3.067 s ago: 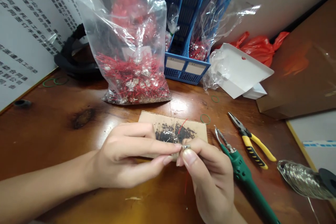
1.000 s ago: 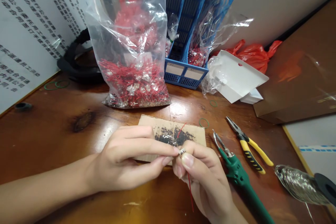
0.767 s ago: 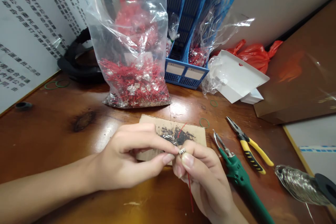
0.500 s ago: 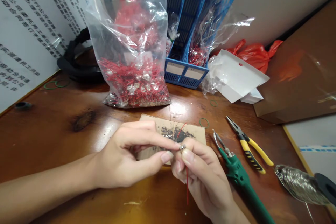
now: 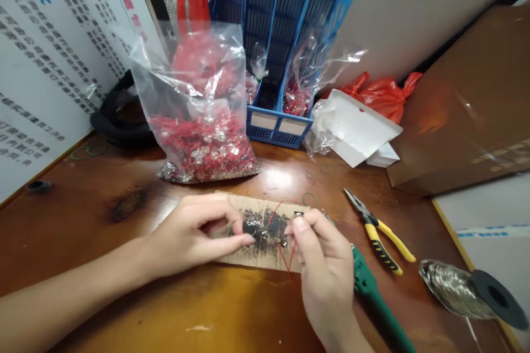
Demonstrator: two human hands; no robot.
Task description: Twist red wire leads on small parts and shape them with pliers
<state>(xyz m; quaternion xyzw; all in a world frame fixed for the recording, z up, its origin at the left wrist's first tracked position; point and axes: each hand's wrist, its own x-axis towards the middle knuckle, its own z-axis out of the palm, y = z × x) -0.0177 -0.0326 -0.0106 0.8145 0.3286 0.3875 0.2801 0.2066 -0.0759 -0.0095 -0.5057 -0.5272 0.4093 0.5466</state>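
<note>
My right hand (image 5: 325, 253) pinches a small shiny metal part (image 5: 298, 214) between thumb and forefinger, above the right end of a piece of cardboard (image 5: 248, 261). Below those fingers a thin red wire (image 5: 284, 258) bends in a V, and a small dark metal piece (image 5: 284, 242) sits at its upper left end. My left hand (image 5: 202, 231) is over the cardboard's left side, thumb and forefinger tips brought together; what they hold, if anything, is too small to make out. Between the hands lie small metal bits (image 5: 261, 229) on black-stained cardboard, with another red wire (image 5: 275, 212).
Right of my hands lie a green-handled soldering tool (image 5: 379, 303), yellow-and-black pliers (image 5: 379, 234) and a spool of solder wire (image 5: 455, 287). Behind stand a clear bag of red-wired parts (image 5: 202, 149), a blue divided bin (image 5: 279, 127), a white box (image 5: 360, 127) and a large carton (image 5: 464, 105).
My left forefinger has come away from the metal part and the left hand has drawn left, its fingertips closing. My right hand has shifted slightly right. The camera view has tilted up.
</note>
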